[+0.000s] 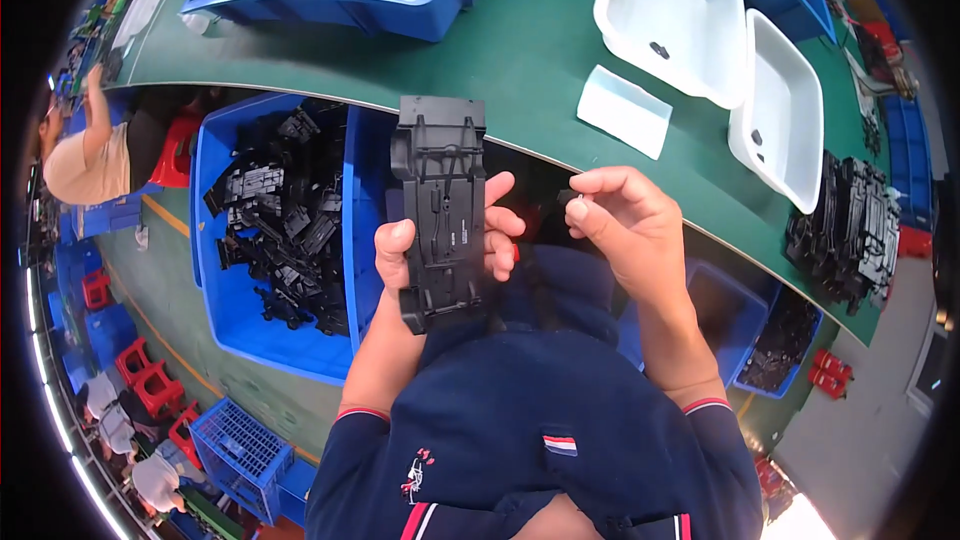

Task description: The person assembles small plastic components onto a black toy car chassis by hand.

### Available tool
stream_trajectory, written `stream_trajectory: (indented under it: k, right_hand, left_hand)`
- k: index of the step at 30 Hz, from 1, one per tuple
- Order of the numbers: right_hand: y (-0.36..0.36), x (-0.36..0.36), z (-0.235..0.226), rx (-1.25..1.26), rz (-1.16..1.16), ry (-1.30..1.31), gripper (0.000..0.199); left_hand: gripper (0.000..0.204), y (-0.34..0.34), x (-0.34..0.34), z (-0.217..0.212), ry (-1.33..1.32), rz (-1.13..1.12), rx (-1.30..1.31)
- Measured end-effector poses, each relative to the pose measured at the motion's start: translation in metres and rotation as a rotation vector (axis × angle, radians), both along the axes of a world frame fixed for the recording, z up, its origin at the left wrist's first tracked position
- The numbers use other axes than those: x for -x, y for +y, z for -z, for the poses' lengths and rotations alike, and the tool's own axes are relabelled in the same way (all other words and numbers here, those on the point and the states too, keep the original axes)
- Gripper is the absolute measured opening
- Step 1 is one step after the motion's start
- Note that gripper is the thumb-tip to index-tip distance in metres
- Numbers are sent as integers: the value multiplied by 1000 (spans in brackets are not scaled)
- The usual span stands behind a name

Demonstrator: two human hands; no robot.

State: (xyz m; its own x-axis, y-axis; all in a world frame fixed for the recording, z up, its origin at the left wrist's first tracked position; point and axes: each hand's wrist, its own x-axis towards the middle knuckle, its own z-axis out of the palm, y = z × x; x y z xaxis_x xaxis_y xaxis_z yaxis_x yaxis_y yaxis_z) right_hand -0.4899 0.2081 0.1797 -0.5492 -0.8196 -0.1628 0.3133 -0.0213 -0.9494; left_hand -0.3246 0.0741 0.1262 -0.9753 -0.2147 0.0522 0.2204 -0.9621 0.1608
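Upright before me, my left hand (392, 258) grips a long black plastic toy-car chassis (445, 210), thumb on its left edge and fingers round the right. Moulded ribs and axle-like bars show on the side facing me. To the right, my right hand (640, 225) pinches a small black plastic part (567, 196) between thumb and forefinger, apart from the chassis. The part's exact shape is mostly covered by the fingertips. Beyond that hand, a white sheet (625, 112) lies on the green table (530, 70).
Two white trays (690, 0) (785, 90) hold a few small black pieces. Several black chassis (845, 230) are stacked at the table's right end. Blue bins of black parts stand at the back (430, 15) and below left (275, 352). Another person (90, 165) is at far left.
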Motion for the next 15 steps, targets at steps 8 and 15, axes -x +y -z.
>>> stream_trajectory:
  k: [8, 15]
  right_hand:
    - [16, 37, 3, -82, 245, 166, 16]
    - [18, 48, -3, -95, 192, 24, 16]
  left_hand:
    - [86, 3, 1, 1, -147, 21, 104]
    - [79, 3, 3, -1, -173, 270, 58]
